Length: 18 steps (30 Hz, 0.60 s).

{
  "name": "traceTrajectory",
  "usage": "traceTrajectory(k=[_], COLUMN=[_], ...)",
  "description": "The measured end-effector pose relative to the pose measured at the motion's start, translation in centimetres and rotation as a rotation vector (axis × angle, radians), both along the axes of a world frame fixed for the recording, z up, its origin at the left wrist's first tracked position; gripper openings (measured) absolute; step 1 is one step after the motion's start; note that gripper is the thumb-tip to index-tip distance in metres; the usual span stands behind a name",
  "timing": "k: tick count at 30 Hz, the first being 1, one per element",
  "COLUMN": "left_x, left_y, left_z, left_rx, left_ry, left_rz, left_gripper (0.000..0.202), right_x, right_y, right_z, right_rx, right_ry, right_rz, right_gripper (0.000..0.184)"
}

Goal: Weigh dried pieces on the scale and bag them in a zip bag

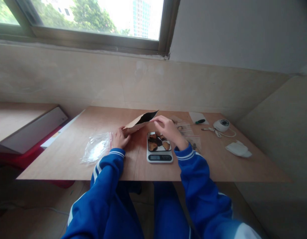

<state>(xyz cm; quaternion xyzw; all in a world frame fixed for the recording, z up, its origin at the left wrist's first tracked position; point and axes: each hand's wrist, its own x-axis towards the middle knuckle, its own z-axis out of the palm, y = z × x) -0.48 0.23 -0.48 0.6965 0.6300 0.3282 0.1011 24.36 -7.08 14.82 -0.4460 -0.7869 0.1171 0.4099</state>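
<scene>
Fingers of both hands grip the paper pouch [141, 121]; its mouth gapes.

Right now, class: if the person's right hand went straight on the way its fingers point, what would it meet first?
The right hand points left, at the open mouth of the paper bag that the left hand holds. It would probably meet the bag's rim first; depth is hard to judge.
</scene>
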Motion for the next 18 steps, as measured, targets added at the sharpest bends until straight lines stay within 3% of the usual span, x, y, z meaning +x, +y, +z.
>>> traceTrajectory(k=[3, 7, 14, 18], left_x=[0.1, 0.1, 0.0, 0.1], left_y=[0.0, -0.1, -0.2, -0.2], left_z=[0.1, 0.2, 0.1, 0.1], left_rx=[0.002, 0.004, 0.001, 0.002], left_ry=[0.000, 0.021, 0.039, 0.062], left_rz=[0.019, 0.007, 0.002, 0.008], left_gripper=[0.055, 0.055, 0.054, 0.055], right_x=[-1.2, -2.3, -2.6, -2.1], right_y=[0.5, 1.4, 2.3, 1.8], right_z=[1.6, 2.2, 1.1, 1.7], right_rx=[0.076, 0.091, -0.040, -0.188], right_ry=[-0.065, -0.185, -0.205, -0.258], right_rz=[0.009, -0.004, -0.004, 0.033], right_gripper=[0.022, 0.024, 0.024, 0.029])
